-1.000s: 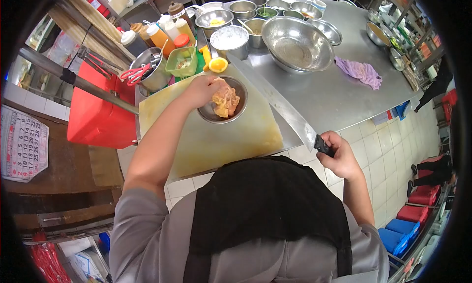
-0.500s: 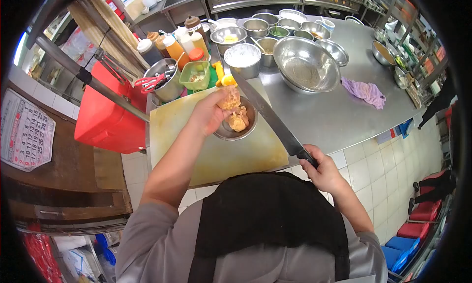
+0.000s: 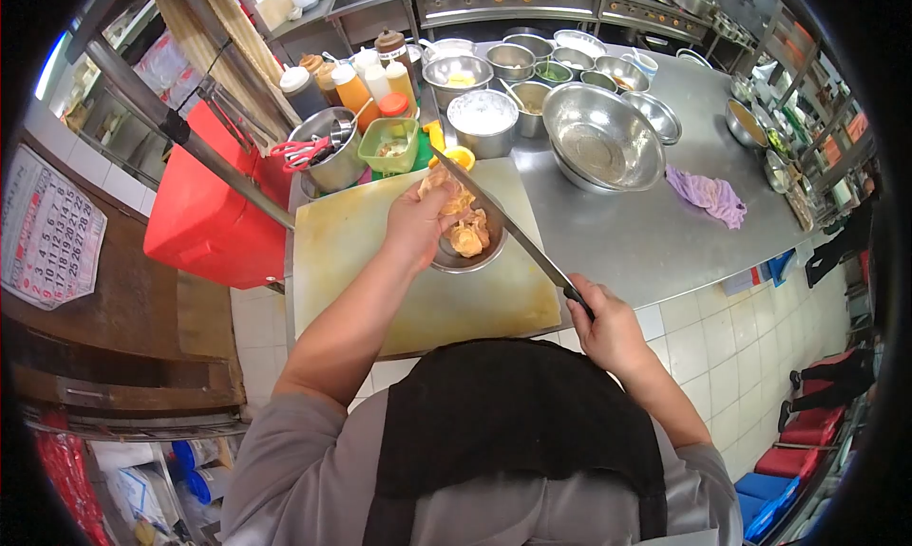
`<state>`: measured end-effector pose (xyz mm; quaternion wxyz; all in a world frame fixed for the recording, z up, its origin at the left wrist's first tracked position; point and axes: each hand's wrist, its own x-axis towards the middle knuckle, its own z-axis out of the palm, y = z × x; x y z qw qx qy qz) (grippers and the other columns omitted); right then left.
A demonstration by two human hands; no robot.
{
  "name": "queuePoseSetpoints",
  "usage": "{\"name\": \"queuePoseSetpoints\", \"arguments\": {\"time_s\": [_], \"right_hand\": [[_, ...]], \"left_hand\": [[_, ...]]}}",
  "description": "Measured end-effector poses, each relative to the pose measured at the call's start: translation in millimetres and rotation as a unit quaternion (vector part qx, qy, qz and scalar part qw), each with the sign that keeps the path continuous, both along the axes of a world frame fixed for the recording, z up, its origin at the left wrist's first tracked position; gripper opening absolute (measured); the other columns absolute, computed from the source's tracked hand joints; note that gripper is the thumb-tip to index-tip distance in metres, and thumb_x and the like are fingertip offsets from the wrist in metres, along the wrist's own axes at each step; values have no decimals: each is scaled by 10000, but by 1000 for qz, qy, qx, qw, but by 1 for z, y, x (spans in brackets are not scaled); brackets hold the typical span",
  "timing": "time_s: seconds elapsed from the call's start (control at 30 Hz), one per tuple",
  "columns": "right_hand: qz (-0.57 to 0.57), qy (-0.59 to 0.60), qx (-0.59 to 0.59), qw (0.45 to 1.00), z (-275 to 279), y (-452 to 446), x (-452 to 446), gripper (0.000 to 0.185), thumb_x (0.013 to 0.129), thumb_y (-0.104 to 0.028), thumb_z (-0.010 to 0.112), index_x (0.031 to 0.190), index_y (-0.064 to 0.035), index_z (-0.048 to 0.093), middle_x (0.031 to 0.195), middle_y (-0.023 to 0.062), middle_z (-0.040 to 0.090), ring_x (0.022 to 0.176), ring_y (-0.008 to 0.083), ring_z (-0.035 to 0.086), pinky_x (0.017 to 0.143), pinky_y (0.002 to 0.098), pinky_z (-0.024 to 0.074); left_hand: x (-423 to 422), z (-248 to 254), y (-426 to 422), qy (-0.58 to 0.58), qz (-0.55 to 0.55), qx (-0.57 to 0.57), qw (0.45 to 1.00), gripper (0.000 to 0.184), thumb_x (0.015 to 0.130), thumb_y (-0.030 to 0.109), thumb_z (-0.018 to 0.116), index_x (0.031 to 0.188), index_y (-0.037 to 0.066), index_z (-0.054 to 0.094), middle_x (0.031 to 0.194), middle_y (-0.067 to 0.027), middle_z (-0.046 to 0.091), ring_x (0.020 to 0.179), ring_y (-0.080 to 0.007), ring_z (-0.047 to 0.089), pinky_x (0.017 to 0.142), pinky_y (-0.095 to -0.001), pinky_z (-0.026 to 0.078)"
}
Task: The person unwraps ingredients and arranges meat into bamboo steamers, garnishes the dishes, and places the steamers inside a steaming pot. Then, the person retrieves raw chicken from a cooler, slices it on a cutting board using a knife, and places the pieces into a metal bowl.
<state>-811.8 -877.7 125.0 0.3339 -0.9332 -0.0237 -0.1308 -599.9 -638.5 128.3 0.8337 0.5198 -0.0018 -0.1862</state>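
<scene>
Above the rim of a small steel bowl (image 3: 496, 254), my left hand (image 3: 415, 225) is closed around an orange-pink piece of meat (image 3: 446, 187) that looks like chicken. More such pieces (image 3: 467, 235) lie in the bowl, partly hidden by the hand and the blade. My right hand (image 3: 608, 329) grips the black handle of a long knife (image 3: 525, 242). Its blade slants up and left across the bowl, the tip passing close to the held piece; I cannot tell whether they touch. The bowl stands on a yellowed cutting board (image 3: 380, 304).
Behind the board are a green tub (image 3: 388, 145), a steel pot of utensils (image 3: 337, 171), sauce bottles (image 3: 353, 90) and several steel bowls. A large steel bowl (image 3: 605, 138) and a purple cloth (image 3: 708, 195) lie to the right. A red cooler (image 3: 209, 214) stands left.
The knife blade has moved left, from beside the bowl to across it, nearer the held meat. My left hand has turned and lowered slightly, still holding the piece.
</scene>
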Motion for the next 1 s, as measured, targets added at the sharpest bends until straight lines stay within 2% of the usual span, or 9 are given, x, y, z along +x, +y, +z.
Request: {"name": "queuePoseSetpoints", "arguments": {"time_s": [0.2, 0.3, 0.4, 0.5, 0.6, 0.7, 0.8, 0.9, 1.0], "right_hand": [[-4, -28, -41, 999, 0, 7, 11, 340, 938, -133, 646, 1274, -122, 593, 854, 164, 635, 704, 387, 636, 628, 472, 521], [-8, -42, -54, 998, -1, 14, 21, 338, 943, -148, 637, 1277, -128, 588, 846, 164, 626, 704, 389, 635, 625, 476, 519], [-11, -27, -72, 997, 2, 20, 32, 335, 953, -162, 622, 1284, -137, 578, 839, 165, 619, 710, 395, 636, 631, 485, 521], [-2, -12, -89, 996, 3, 22, 39, 350, 952, -132, 634, 1297, -124, 570, 879, 173, 630, 721, 393, 637, 642, 480, 519], [7, -18, -83, 996, -1, 22, 43, 325, 966, -169, 603, 1289, -151, 571, 842, 165, 618, 715, 402, 638, 645, 496, 527], [12, -11, -87, 996, -2, 20, 45, 325, 966, -172, 607, 1288, -151, 573, 846, 167, 619, 721, 403, 638, 650, 494, 526], [22, -16, -49, 998, 1, 17, 42, 336, 956, -158, 620, 1289, -147, 573, 873, 176, 629, 751, 407, 644, 672, 496, 527], [37, -20, -31, 999, 4, 9, 34, 358, 954, -130, 629, 1307, -126, 571, 888, 188, 645, 769, 400, 649, 696, 471, 533], [67, 35, 102, 992, -4, -4, 26, 362, 970, -112, 619, 1328, -96, 566, 871, 188, 654, 758, 356, 659, 717, 450, 534]], "left_hand": [[-11, 4, -6, -19, -25, 37, 999, 357, 962, 57, 561, 1311, -11, 533, 1271, -108, 623, 1131, -234, 640, 943, -420, 586], [-18, 2, -12, -8, -16, 55, 998, 346, 955, 75, 599, 1283, -34, 570, 1212, -105, 650, 1062, -212, 670, 880, -381, 607], [-18, -8, -11, -5, -45, 53, 998, 345, 953, 88, 602, 1274, -34, 575, 1207, -107, 652, 1024, -207, 686, 897, -374, 602], [-21, -7, -6, 1, -73, 82, 994, 349, 958, 122, 624, 1276, -17, 584, 1186, -88, 660, 959, -178, 695, 843, -325, 597], [-14, -16, 2, -4, -157, 149, 976, 361, 959, 154, 651, 1285, 11, 591, 1173, -67, 666, 911, -146, 681, 734, -271, 565], [-17, -15, 4, -1, -135, 113, 984, 362, 962, 175, 666, 1294, 49, 598, 1169, -42, 670, 926, -113, 651, 696, -245, 505], [-11, -14, 8, 19, -99, 94, 990, 369, 958, 192, 673, 1303, 98, 584, 1150, 3, 682, 986, -114, 629, 758, -284, 476], [-4, -9, 16, 6, -121, 21, 992, 354, 965, 168, 660, 1305, 97, 586, 1174, -9, 681, 1004, -130, 634, 796, -304, 486], [2, -15, 19, 27, -104, -13, 994, 344, 977, 143, 639, 1312, 92, 576, 1206, -25, 675, 1042, -144, 639, 823, -313, 497]]}}
